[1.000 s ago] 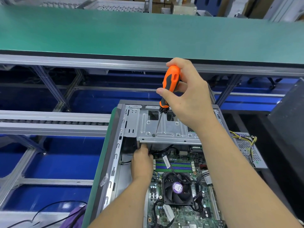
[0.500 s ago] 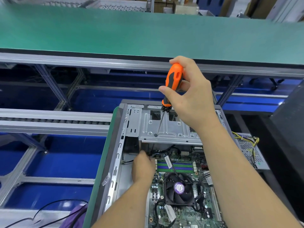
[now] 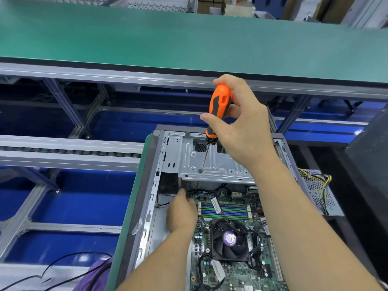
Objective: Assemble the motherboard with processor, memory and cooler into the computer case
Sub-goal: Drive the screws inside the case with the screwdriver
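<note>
The open grey computer case (image 3: 156, 179) lies flat in front of me. Inside it sits the green motherboard (image 3: 231, 276) with memory sticks (image 3: 228, 211) and a black cooler fan (image 3: 230, 240). My right hand (image 3: 241, 127) grips an orange-and-black screwdriver (image 3: 220, 103) upright; its shaft passes down through a hole in the silver drive bracket (image 3: 212, 164). My left hand (image 3: 182, 211) reaches under the bracket's front edge at the board's top left corner. Its fingertips are hidden, so what they touch is unclear.
A green conveyor belt (image 3: 189, 38) runs across the back, with aluminium rails (image 3: 69, 154) and blue bins (image 3: 81, 194) on the left. A power supply (image 3: 319, 192) with yellow and black wires lies right of the case. Black cables (image 3: 63, 267) and purple cloth (image 3: 94, 278) are at lower left.
My left hand has slid back a little from under the bracket towards me. The screwdriver stays upright over the same bracket hole, and my right hand keeps its grip.
</note>
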